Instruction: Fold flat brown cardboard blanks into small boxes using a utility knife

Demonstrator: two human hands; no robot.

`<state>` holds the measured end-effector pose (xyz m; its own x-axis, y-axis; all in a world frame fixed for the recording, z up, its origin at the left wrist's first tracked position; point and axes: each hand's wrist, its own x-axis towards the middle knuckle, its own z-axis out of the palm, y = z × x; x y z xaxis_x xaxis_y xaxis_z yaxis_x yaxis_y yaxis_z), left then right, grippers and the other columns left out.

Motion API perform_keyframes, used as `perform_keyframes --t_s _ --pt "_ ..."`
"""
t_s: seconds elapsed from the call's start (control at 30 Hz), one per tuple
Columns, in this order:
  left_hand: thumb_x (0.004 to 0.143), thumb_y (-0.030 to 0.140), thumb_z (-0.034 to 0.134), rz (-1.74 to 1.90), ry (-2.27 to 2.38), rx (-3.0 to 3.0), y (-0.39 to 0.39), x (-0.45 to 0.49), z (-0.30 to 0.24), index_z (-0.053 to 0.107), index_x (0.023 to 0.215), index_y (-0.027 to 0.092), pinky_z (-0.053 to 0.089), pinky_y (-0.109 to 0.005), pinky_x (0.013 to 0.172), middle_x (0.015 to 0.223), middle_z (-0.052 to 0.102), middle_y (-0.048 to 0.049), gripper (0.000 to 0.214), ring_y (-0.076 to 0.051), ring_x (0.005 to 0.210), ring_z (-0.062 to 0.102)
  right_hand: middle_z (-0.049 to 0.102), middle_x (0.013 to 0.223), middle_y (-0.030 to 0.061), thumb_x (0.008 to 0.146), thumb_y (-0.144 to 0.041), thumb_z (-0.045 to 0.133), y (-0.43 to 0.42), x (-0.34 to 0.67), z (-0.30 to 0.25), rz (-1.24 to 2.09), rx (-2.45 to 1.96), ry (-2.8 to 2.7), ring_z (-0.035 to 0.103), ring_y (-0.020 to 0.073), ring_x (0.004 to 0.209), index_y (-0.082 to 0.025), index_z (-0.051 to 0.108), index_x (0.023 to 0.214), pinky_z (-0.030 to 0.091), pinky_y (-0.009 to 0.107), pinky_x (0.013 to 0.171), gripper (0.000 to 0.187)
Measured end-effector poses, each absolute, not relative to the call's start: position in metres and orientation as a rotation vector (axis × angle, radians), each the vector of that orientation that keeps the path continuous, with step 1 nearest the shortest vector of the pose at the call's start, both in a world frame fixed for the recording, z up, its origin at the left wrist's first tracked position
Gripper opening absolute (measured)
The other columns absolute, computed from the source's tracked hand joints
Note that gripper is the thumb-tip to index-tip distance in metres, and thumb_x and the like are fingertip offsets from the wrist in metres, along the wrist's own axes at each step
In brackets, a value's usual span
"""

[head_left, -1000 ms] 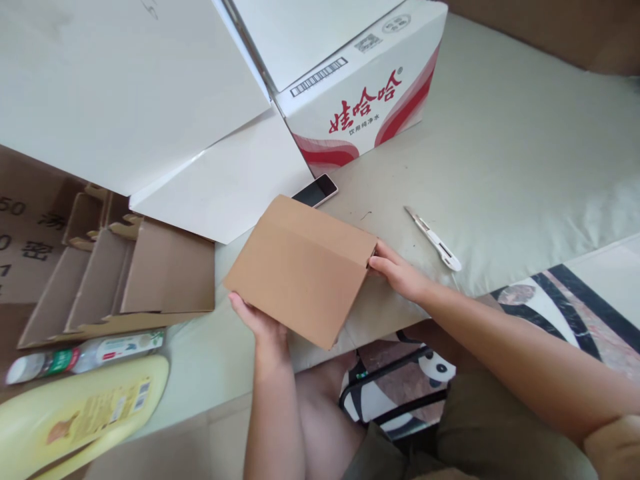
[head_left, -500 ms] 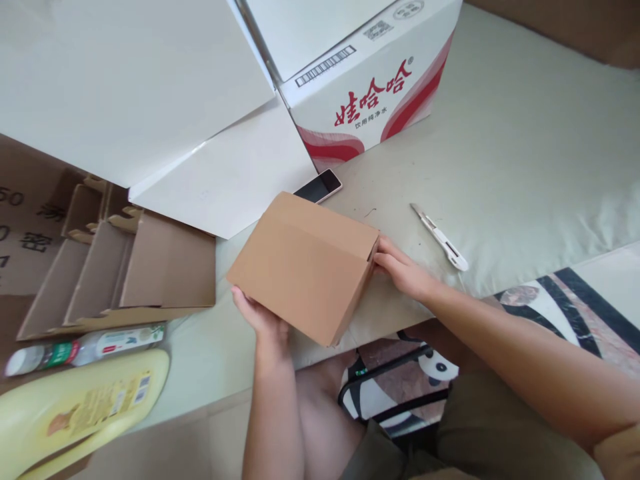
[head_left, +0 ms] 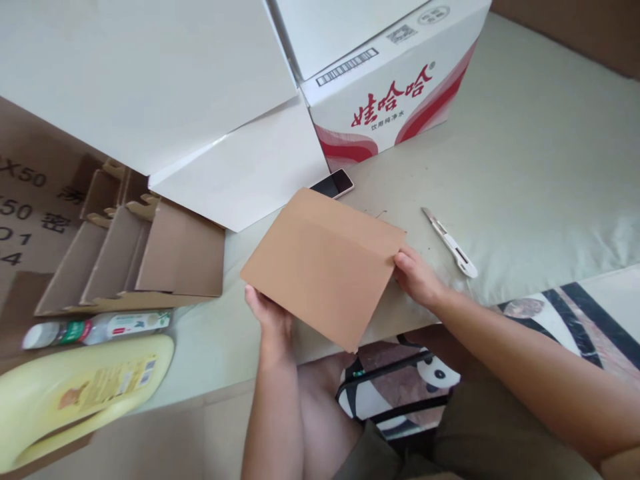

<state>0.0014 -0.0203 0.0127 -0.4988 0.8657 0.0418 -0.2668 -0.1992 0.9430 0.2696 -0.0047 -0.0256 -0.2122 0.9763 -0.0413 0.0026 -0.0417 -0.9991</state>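
Note:
A plain brown cardboard box (head_left: 325, 267) is held tilted above the pale green surface, its broad face toward me. My left hand (head_left: 270, 313) grips its lower left corner, with the thumb at the edge and the other fingers hidden beneath. At the right edge, my right hand (head_left: 416, 275) is closed on the box, thumb near the upper right corner. A white utility knife (head_left: 450, 243) lies to the right of the box with its blade out. Behind the box's top corner, a phone (head_left: 336, 183) is partly covered.
White cartons (head_left: 240, 167) stand at the back, one a printed red-and-white carton (head_left: 395, 107). On the left are a cardboard divider (head_left: 183, 257), a clear bottle (head_left: 100, 329) and a yellow jug (head_left: 90, 387). A panda-patterned bag (head_left: 395, 390) sits below the front edge.
The box has turned so its broad face shows more and its right side no longer shows. My right thumb has come onto the near face. The whole view has shifted slightly.

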Motion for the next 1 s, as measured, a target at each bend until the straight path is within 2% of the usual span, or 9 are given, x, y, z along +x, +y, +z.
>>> perform_keyframes --t_s 0.17,0.37,0.53,0.67,0.73,0.8,0.9,1.0 --pt "0.073 0.084 0.046 1.719 1.264 0.702 -0.021 -0.009 0.013 0.070 0.107 0.020 0.050 -0.039 0.086 0.104 0.070 -0.0115 0.076 -0.031 0.105 0.064 0.059 0.132 0.0091 0.080 -0.081 0.044 -0.004 0.270 -0.012 1.302 -1.081 -1.433 0.046 0.0350 0.133 -0.031 0.064 0.120 0.033 0.056 0.114 0.068" --pt "0.075 0.067 0.058 1.741 1.221 0.615 -0.022 -0.017 0.018 0.070 0.106 0.019 0.051 -0.036 0.077 0.095 0.071 -0.0085 0.058 -0.027 0.090 0.066 0.053 0.135 0.0119 0.080 -0.082 0.042 -0.007 0.268 0.003 1.234 -1.055 -1.486 0.043 0.0339 0.134 -0.028 0.060 0.125 0.032 0.052 0.115 0.072" --pt "0.079 0.069 0.046 1.761 1.156 0.586 -0.022 -0.013 0.022 0.069 0.105 0.021 0.049 -0.035 0.079 0.100 0.070 -0.0084 0.059 -0.027 0.096 0.064 0.043 0.149 0.0095 0.083 -0.073 0.049 -0.009 0.265 0.004 1.434 -1.042 -1.362 0.048 0.0297 0.132 -0.033 0.034 0.145 0.038 0.052 0.112 0.076" --pt "0.080 0.070 0.043 1.816 1.173 0.628 -0.019 -0.005 0.022 0.068 0.107 0.020 0.049 -0.036 0.081 0.106 0.070 -0.0097 0.062 -0.029 0.102 0.063 0.011 0.166 0.0102 0.077 -0.078 0.052 -0.011 0.264 0.006 1.612 -0.916 -1.274 0.046 0.0324 0.136 -0.034 0.009 0.155 0.043 0.052 0.109 0.100" --pt "0.079 0.070 0.044 1.854 1.192 0.653 -0.016 0.000 0.020 0.068 0.108 0.019 0.049 -0.036 0.081 0.105 0.070 -0.0098 0.063 -0.029 0.100 0.064 0.005 0.167 0.0101 0.073 -0.080 0.056 -0.012 0.263 0.007 1.611 -0.902 -1.257 0.042 0.0343 0.139 -0.035 -0.001 0.156 0.044 0.052 0.108 0.110" --pt "0.078 0.069 0.048 1.864 1.204 0.660 -0.014 0.004 0.018 0.068 0.107 0.018 0.049 -0.035 0.079 0.101 0.070 -0.0091 0.061 -0.028 0.096 0.064 0.008 0.166 0.0101 0.071 -0.079 0.060 -0.012 0.263 0.006 1.554 -0.933 -1.269 0.035 0.0347 0.144 -0.034 -0.002 0.156 0.044 0.052 0.108 0.114" --pt "0.076 0.067 0.054 1.848 1.208 0.628 -0.012 0.011 0.016 0.070 0.103 0.018 0.050 -0.033 0.075 0.097 0.071 -0.0086 0.058 -0.025 0.092 0.065 0.017 0.164 0.0097 0.072 -0.076 0.061 -0.012 0.263 0.004 1.434 -1.020 -1.275 0.024 0.0338 0.149 -0.030 0.010 0.155 0.039 0.053 0.113 0.108" --pt "0.074 0.066 0.056 1.835 1.197 0.614 -0.012 0.017 0.017 0.072 0.100 0.018 0.050 -0.031 0.074 0.096 0.071 -0.0085 0.057 -0.024 0.091 0.066 0.028 0.160 0.0080 0.075 -0.071 0.061 -0.011 0.265 0.005 1.407 -1.053 -1.242 0.025 0.0330 0.149 -0.029 0.021 0.152 0.036 0.053 0.116 0.096"
